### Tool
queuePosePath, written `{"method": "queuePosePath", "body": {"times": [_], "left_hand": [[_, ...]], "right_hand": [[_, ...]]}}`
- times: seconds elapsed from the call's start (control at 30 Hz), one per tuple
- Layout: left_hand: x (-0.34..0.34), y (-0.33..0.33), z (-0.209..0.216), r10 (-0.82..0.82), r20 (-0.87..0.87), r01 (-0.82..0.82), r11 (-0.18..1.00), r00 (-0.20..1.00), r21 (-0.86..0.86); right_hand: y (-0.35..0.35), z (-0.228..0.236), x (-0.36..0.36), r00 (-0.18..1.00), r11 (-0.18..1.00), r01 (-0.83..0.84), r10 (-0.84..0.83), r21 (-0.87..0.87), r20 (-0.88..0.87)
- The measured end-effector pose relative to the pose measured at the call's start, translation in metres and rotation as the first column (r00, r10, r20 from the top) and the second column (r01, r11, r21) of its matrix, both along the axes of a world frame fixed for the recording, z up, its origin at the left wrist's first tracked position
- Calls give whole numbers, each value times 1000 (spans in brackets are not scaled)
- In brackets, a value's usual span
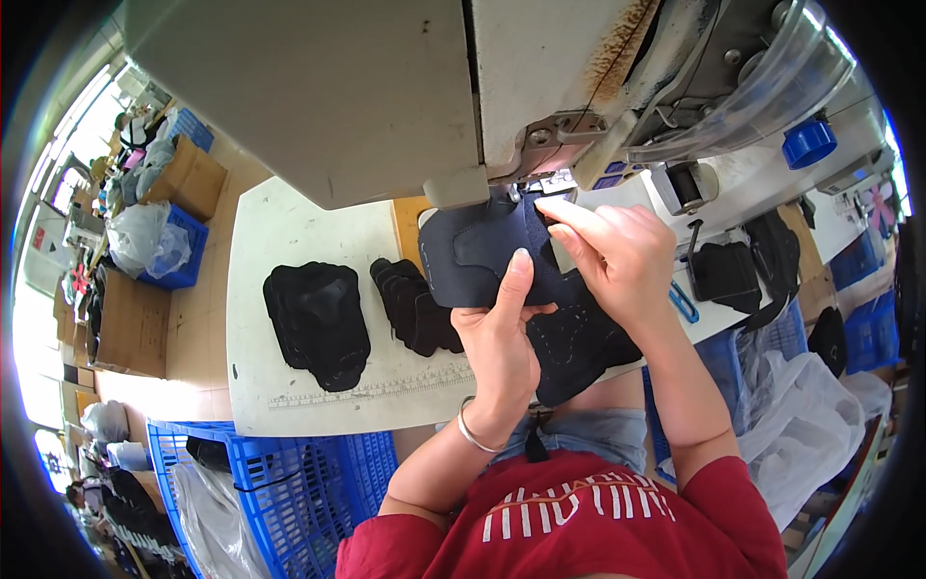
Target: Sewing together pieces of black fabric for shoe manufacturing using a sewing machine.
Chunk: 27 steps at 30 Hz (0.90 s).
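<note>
A dark navy fabric piece point(468, 253) with rounded corners and a stitched curved seam lies under the needle area of a large sewing machine point(338, 106). My left hand point(500, 352) grips its near edge, thumb on top and fingers underneath. At the piece's right side, my right hand point(622, 256) has its fingers closed in a pinch on a dark strip by the needle. Below and right of the hands, black cut pieces point(584, 343) hang over the table edge toward my lap. The machine head partly hides the needle.
Left on the white table point(260, 232) sit a stack of black pieces point(316, 323) and a fanned row of smaller ones point(415, 307). Blue thread snips point(684, 302) lie right of my forearm. Blue crates point(299, 482) stand below the table, with plastic bags point(801, 425) at right.
</note>
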State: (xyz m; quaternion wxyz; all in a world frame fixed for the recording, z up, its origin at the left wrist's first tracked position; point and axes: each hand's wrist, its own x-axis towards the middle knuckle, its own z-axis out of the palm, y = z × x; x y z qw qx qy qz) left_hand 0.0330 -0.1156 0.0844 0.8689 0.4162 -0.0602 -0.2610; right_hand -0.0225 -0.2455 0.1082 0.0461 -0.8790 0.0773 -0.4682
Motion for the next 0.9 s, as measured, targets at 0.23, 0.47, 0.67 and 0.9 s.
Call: {"method": "queuePosePath", "body": {"times": [0.23,0.47,0.67,0.9], "left_hand": [[-7,0,3,-71,-135,61,995,988,-77],[-9,-12,3,39,-89,-46,996,995,-79],[-12,-10,1,4,-86,-8,999,996,-49],[-8,0,-8,29,16,-29,998,999,-49]], "right_hand": [[-3,-1,-1,1000,1000,-18,18,10,6],[32,-13,-22,982,530,-189,101,826,160],[43,-19,-18,956,219,-235,229,947,184],[40,-20,-14,945,151,-272,231,950,233]]}}
